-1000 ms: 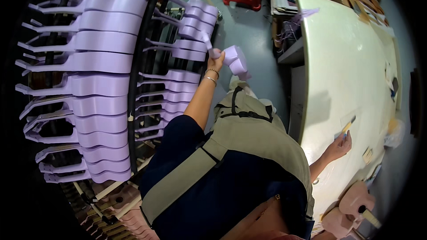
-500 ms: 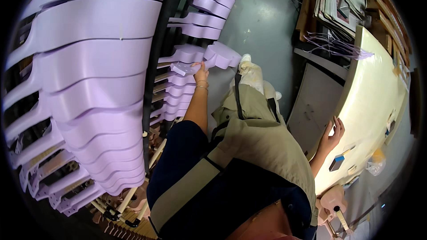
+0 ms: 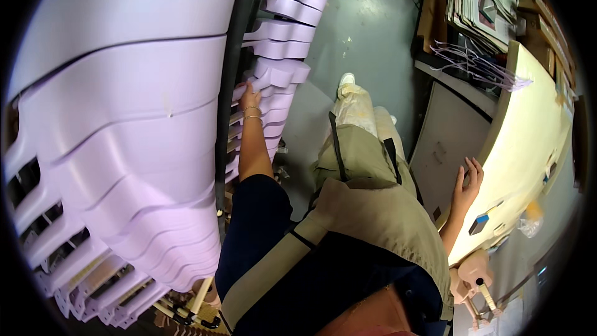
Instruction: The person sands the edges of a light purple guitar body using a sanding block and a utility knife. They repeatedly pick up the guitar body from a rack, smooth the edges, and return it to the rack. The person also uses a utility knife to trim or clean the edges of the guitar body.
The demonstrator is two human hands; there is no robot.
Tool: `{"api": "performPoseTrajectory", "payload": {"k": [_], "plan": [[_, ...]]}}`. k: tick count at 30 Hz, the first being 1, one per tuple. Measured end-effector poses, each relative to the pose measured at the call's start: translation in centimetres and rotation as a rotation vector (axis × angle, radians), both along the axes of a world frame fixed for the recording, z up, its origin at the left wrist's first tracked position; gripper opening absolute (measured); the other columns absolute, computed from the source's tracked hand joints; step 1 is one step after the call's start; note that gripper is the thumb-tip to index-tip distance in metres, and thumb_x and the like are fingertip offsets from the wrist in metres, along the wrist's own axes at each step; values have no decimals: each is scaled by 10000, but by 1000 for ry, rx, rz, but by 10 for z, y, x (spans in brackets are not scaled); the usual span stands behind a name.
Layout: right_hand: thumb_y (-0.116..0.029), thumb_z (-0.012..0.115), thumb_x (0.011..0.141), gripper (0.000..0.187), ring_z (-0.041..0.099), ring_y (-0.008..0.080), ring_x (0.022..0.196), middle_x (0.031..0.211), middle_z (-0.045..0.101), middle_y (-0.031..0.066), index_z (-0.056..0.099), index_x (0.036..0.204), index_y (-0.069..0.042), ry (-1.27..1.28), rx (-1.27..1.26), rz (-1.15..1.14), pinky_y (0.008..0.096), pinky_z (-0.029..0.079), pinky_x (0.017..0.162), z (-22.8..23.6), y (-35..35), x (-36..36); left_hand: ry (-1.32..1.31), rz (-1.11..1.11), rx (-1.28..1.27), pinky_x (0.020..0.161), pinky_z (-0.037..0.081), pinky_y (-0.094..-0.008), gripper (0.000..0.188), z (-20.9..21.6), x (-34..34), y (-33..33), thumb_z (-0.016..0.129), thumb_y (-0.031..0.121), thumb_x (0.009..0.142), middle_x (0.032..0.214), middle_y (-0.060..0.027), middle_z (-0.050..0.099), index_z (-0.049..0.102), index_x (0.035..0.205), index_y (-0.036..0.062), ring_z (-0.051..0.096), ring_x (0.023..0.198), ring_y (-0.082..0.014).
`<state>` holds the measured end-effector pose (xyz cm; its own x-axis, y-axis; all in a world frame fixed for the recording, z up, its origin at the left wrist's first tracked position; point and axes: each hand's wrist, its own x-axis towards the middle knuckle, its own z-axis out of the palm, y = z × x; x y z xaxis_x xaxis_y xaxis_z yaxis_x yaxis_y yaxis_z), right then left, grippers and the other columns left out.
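A lilac ukulele [image 3: 278,72] lies over the lower rack row on my left, its rounded body toward the aisle. My left hand [image 3: 249,95] is closed around its neck, which the fingers partly hide. Below and above it, several like lilac ukuleles [image 3: 287,29] sit in a close row. On my other side, my right hand [image 3: 467,185] has its fingers stretched out at the near edge of the cream tabletop [image 3: 528,143]. It holds nothing; whether it rests on the edge, I cannot tell.
Close on the left, an upper row of lilac instruments [image 3: 143,81] runs along a black padded rail [image 3: 231,74]. A blue-and-dark block [image 3: 478,224] lies on the tabletop. Purple wire hangers [image 3: 479,65] and stacked papers [image 3: 476,6] are at the back right. Unpainted instruments [image 3: 477,274] stand lower right.
My left hand has moved left with the ukulele, from the aisle side onto the row. The view has shifted slightly. My right hand stays by the table edge.
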<state>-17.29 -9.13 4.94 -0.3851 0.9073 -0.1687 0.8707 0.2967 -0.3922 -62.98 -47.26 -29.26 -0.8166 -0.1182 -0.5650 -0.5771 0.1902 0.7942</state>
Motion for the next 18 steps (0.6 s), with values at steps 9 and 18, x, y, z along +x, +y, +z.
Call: {"api": "performPoseTrajectory", "payload": {"k": [9, 18], "plan": [[-124, 565, 853, 216, 492, 287, 1082, 1146, 518, 132, 598, 1054, -53, -130, -118, -17, 364, 394, 913, 3, -6, -8, -235, 391, -13, 864, 491, -424, 537, 13, -68, 4, 614, 251, 849, 1191, -223, 478, 357, 1238, -15, 490, 1110, -354], [-102, 570, 843, 228, 502, 283, 1072, 1140, 525, 124, 592, 1064, -50, -144, -210, 21, 345, 405, 899, 1, -12, -23, -138, -206, -242, 922, 397, -388, 507, 24, -103, 89, 634, 128, 791, 1188, -175, 519, 444, 1248, 15, 519, 1073, -275]]}}
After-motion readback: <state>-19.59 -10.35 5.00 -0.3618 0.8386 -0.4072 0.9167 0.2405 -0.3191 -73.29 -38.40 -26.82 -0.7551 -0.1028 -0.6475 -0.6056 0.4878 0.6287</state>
